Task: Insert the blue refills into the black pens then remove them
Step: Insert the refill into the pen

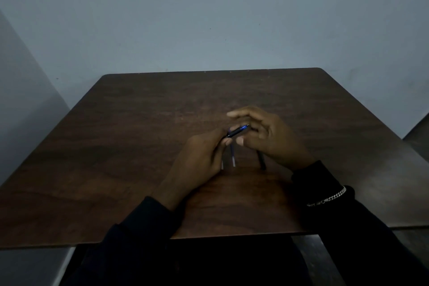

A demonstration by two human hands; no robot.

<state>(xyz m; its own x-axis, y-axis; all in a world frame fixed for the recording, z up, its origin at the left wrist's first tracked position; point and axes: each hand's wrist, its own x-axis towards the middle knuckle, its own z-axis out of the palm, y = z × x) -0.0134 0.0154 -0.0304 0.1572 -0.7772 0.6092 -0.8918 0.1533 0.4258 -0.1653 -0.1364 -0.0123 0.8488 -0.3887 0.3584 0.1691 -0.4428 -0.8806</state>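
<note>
Two hands meet above the middle of a dark wooden table (pixel 116 146), both coming out of black sleeves. Furthest left, the left hand (pixel 199 158) is curled, its thumb and fingertips pinching the lower end of a black pen (pixel 234 133). The pen is lifted off the table and slants up to the right, and a short blue tip (pixel 244 127) shows at its upper end.

Just below the pen, two blue refills lie flat on the wood with their pale ends toward the person. The nearer-left refill (pixel 222 166) is almost wholly hidden by the left hand, while the second refill (pixel 233 158) runs in plain sight through the gap between the hands.

Further right, the right hand (pixel 271 137) is loosely spread, with the forefinger arched over the pen and the thumb below it. It grips nothing that can be seen, and the dim light hides whether its middle fingers touch the blue tip. Under its palm a second black pen (pixel 261 161) lies on the table, its far end covered by the hand. A silver chain bracelet (pixel 329 197) sits over the right sleeve. A plain grey-blue wall (pixel 209 18) stands behind the table.
</note>
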